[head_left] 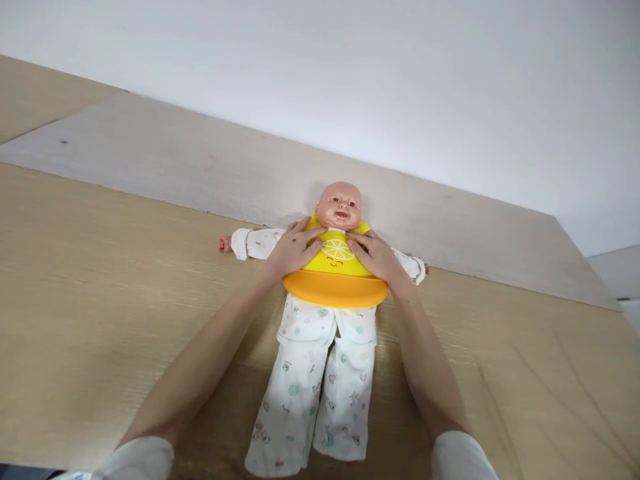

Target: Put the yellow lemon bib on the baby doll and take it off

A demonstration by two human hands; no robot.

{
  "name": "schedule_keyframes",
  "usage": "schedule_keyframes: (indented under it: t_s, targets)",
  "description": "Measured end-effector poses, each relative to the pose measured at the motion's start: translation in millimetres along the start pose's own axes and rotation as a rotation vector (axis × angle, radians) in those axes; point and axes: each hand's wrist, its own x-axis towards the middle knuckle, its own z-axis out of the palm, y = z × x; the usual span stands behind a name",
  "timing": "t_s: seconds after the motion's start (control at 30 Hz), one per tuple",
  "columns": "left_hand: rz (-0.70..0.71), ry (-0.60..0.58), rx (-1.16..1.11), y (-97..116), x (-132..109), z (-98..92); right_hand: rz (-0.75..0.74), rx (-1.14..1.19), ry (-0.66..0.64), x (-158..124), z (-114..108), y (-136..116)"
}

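A bald baby doll point(340, 203) lies on its back with its arms stretched out sideways, dressed in white printed clothes point(300, 373). Over its chest is a yellow bib point(345, 257) with a citrus slice and a smiling face; an orange pocket point(335, 288) runs along the bib's lower edge. My left hand point(295, 250) rests on the left part of the bib, near the doll's shoulder, fingers spread. On the right part lies my right hand point(374, 253), its fingers apart and pointing toward the neck. Both hands touch the bib below the doll's chin.
The doll lies on a light wooden surface point(125, 287). Behind its head runs a greyish board point(200, 153), and beyond that rises a white wall point(375, 80). A dark object, cut off by the frame, shows at the bottom left corner.
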Motion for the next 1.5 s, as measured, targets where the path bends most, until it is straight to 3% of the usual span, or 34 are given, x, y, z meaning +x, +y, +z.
schedule_keyframes:
  t_s: [0.23,0.43,0.53,0.7,0.77,0.83,0.97,1.1,1.33,1.5]
  targets:
    - [-0.040,-0.017,-0.047,2.1,-1.7,-2.7,0.008,0.017,-0.013,0.2,0.1,1.0]
    - [-0.121,-0.025,-0.218,3.8,-5.3,-4.5,-0.044,0.048,0.025,-0.4,2.1,5.6]
    - [-0.238,0.055,-0.329,3.0,-13.9,-3.4,-0.028,0.101,0.089,-6.3,1.7,12.5]
    - [-0.438,0.316,-0.550,4.2,-45.5,-10.7,-0.162,0.273,0.366,-48.2,-7.2,18.9]
    - [-0.457,0.332,-0.626,9.4,-59.9,-15.5,-0.228,0.237,0.383,-73.7,-9.3,16.7]
    - [-0.468,0.343,-0.694,16.8,-72.0,-17.8,-0.275,0.159,0.311,-96.5,-6.9,13.9]
    - [-0.534,0.290,-0.880,30.4,-87.2,-13.8,-0.296,0.088,0.219,-116.6,7.1,13.8]
    - [-0.468,0.258,-0.904,37.7,-95.5,-12.4,-0.245,0.074,0.303,-111.6,12.7,17.9]
    - [-0.436,0.188,-0.924,43.6,-107.7,-19.3,-0.356,-0.039,0.359,-112.7,4.3,23.9]
    - [-0.407,0.140,-1.000,47.1,-125.8,-10.0,-0.360,-0.034,0.354,-118.2,11.1,29.6]
